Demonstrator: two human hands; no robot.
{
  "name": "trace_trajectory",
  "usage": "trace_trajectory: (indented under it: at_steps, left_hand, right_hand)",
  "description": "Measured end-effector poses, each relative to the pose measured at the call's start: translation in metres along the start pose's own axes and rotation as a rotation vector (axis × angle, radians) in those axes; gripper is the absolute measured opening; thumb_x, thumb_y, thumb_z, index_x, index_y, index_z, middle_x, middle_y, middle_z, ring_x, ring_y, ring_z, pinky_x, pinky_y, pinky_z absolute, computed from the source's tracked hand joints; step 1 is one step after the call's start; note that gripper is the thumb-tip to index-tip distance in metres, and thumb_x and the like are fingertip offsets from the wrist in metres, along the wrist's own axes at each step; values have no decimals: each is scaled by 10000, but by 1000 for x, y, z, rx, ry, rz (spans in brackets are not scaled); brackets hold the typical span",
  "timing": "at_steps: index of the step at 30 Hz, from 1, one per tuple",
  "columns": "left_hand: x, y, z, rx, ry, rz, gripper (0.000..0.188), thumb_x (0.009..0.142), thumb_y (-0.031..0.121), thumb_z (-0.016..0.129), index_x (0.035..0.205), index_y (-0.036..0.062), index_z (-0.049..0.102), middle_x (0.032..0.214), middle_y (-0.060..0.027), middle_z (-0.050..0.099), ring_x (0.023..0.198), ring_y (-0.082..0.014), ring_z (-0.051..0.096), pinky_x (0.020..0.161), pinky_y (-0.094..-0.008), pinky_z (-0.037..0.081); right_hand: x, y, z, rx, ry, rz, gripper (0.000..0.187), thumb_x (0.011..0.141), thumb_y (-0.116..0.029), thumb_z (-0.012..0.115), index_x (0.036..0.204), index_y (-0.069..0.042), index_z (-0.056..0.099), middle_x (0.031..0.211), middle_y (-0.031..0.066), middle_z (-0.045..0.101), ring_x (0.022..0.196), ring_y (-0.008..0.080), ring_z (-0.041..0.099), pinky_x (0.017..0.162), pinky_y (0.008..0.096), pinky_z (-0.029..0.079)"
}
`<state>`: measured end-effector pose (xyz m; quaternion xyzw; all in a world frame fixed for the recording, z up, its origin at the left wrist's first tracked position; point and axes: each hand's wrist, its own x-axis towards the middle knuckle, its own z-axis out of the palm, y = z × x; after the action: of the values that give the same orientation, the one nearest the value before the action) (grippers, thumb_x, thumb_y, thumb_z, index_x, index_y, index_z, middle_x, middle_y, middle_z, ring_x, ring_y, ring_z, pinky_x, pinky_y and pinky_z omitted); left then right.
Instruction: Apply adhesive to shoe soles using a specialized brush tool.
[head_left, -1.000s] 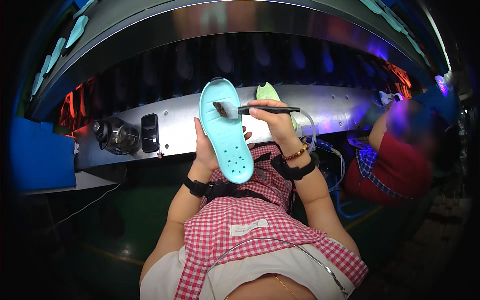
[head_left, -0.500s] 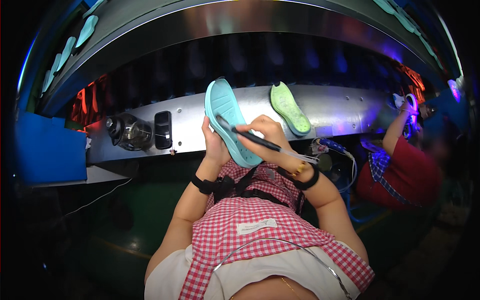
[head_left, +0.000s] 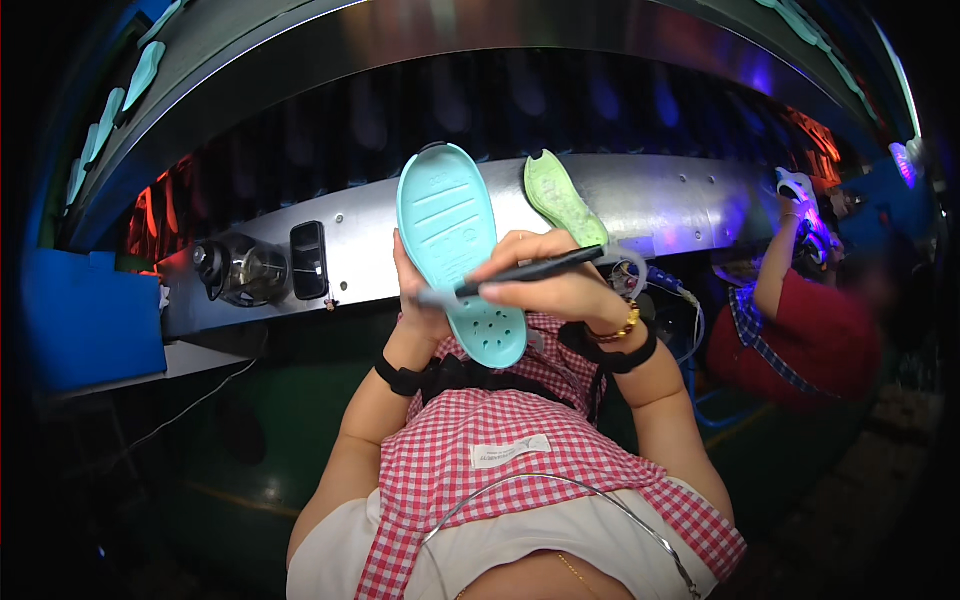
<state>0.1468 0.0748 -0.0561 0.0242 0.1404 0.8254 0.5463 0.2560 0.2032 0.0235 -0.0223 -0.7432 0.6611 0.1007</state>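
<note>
My left hand (head_left: 418, 305) grips the left edge of a turquoise shoe sole (head_left: 447, 205), held up in front of my apron. The sole's inner face is turned up, with ridged lines in the upper half and small holes near the lower end. In my right hand (head_left: 555, 282) is a slim brush (head_left: 545, 268) with a black handle, its pale tip blurred by motion at the sole's left edge, near my left hand. A light green sole (head_left: 562, 202) lies on the metal bench (head_left: 660, 205), to the right of the turquoise one.
A dark glass jug (head_left: 245, 270) and a black divided tray (head_left: 309, 260) stand on the bench at left. Cables (head_left: 665, 280) hang under its edge. Another person in a red top (head_left: 770, 340) works at right with a white shoe (head_left: 800, 195). A dark conveyor lies beyond the bench.
The turquoise sole has turned more upright and face-up. The brush has swung round, its tip moving from the upper left edge down toward the lower left edge.
</note>
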Motion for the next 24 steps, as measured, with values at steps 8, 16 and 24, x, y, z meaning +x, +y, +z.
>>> trace_trajectory:
  at_steps: [8,16,24]
  left_hand:
    - [-5,3,9,254,-40,233,764,811,662,133,1229,74,382,1044,-156,541,906,-289,559,800,-401,465]
    - [6,18,19,205,34,595,874,742,746,100,1213,73,400,954,-182,564,804,-312,578,725,-455,483]
    - [-1,34,33,379,-53,659,873,743,746,103,1227,78,389,978,-172,561,807,-312,581,717,-444,493]
  right_hand:
    - [-7,-2,-7,12,-54,-84,197,696,-61,681,888,-22,657,773,74,623,713,113,564,671,231,444]
    - [-12,0,-8,1,-88,-194,204,685,-23,666,889,-17,657,833,93,625,740,142,581,690,249,455]
    - [-22,-2,-11,8,-114,-190,235,671,18,672,903,-12,650,827,102,622,769,152,577,711,257,459]
